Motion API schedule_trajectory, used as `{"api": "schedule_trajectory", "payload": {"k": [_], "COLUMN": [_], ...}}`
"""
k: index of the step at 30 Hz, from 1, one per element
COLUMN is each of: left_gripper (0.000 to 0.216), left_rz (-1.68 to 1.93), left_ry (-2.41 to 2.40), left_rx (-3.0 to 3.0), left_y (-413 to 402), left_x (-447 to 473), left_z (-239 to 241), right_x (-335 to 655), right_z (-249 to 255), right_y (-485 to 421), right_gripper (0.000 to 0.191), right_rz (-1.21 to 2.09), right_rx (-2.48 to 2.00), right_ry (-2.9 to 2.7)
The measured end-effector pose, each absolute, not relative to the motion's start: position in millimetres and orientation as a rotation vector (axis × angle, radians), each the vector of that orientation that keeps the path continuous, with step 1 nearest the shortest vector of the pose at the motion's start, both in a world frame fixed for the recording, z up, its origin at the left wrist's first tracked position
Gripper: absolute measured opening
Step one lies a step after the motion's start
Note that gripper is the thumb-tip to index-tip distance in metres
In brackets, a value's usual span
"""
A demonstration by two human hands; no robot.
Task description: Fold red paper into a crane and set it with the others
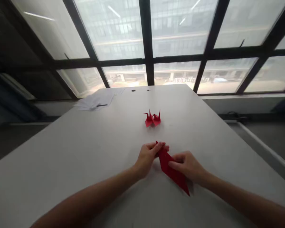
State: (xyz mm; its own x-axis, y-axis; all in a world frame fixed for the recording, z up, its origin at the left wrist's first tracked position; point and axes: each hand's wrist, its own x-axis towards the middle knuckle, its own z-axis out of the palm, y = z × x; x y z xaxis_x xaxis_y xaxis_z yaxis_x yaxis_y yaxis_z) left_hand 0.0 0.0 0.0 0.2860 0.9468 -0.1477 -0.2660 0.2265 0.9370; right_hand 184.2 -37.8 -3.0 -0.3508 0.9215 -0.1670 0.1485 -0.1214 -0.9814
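Red paper, one folded piece (167,166), slants between two bare hands above the near part of a white table (85,152). The left hand (146,155) pinches its upper end, thumb on top; the right hand (188,165) grips its right edge around the middle, thumb over the face. Fingers of both are partly hidden by the paper, so their exact hold underneath is hard to make out. The lower end narrows to one free point. Both forearms are cut off by the picture's borders.

Just beyond the hands stand two red paper cranes (149,122), side by side and so close that I cannot tell whether they touch. White surface spreads broadly to the left of the hands and more narrowly to the right, where the table's edge slants away. Near the far left edge lie overlapping white sheets (92,100), too blurred to count, with one dark, slim object (102,105) on them. Two small dark spots mark the far end, before dark-framed windows (178,31).
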Motion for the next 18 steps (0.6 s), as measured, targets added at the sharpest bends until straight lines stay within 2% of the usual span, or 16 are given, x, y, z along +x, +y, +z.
{"api": "schedule_trajectory", "payload": {"k": [4,9,18], "left_gripper": [0.045,0.041,0.037], "left_rz": [0.896,0.780,0.804], "left_ry": [0.745,0.554,0.648], "left_rx": [0.908,0.970,1.070], "left_y": [-3.6,-8.3,-10.8], "left_x": [0.7,-0.1,-3.3], "left_z": [-4.3,-1.5,-9.9], "right_x": [186.2,185.8,175.5], "right_z": [-0.3,-5.0,-6.1], "right_y": [-37.0,-33.5,-36.0], "right_gripper": [0.025,0.033,0.033], "right_rz": [1.540,1.583,1.539], "right_rx": [-1.257,-1.159,-1.186], "right_ry": [-1.295,-1.023,-1.104]}}
